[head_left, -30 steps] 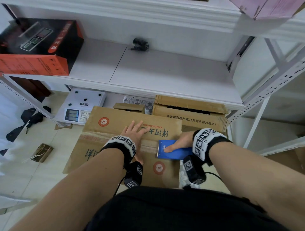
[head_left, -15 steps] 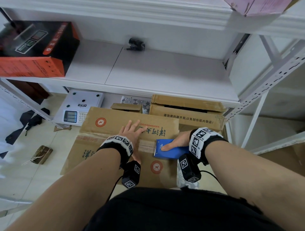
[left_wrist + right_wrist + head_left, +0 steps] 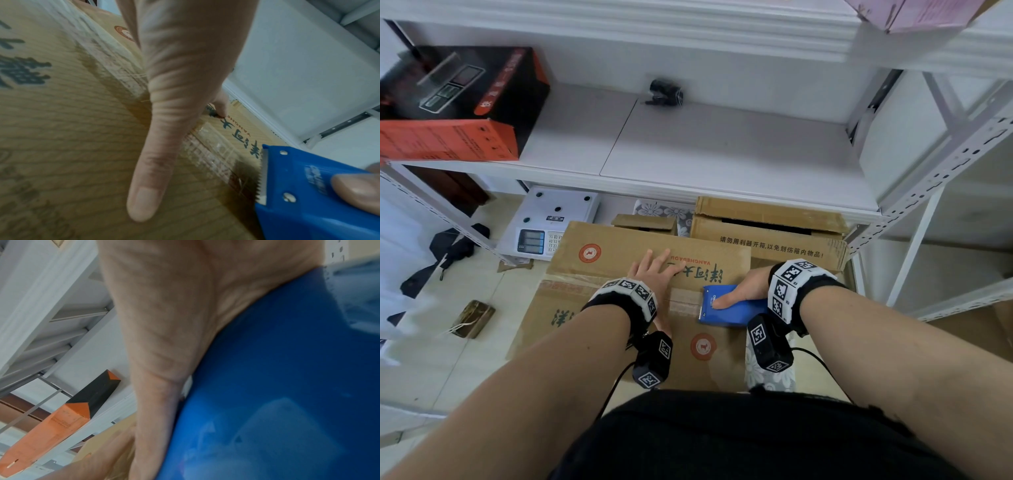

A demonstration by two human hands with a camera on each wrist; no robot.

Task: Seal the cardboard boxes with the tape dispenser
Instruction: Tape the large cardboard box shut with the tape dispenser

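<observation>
A brown cardboard box (image 3: 619, 260) with red round logos lies on the floor in front of me, a strip of clear tape (image 3: 685, 303) running along its centre seam. My left hand (image 3: 655, 270) lies flat on the box top with straight, spread fingers, its thumb (image 3: 152, 170) stretched along the cardboard beside the tape (image 3: 207, 146). My right hand (image 3: 743, 291) grips the blue tape dispenser (image 3: 726, 308), thumb on top. The dispenser's toothed blade (image 3: 262, 175) sits against the taped seam near the box's right end. In the right wrist view the blue dispenser (image 3: 277, 386) fills the frame under my palm.
A second cardboard box (image 3: 767, 236) with open flaps stands behind on the right, under a white metal shelf (image 3: 722, 161). A black-and-orange carton (image 3: 458, 102) sits on that shelf at the left. A white scale (image 3: 551, 222) rests on the floor at left.
The hands, the dispenser and the box keep almost the same places; only the head camera has shifted slightly.
</observation>
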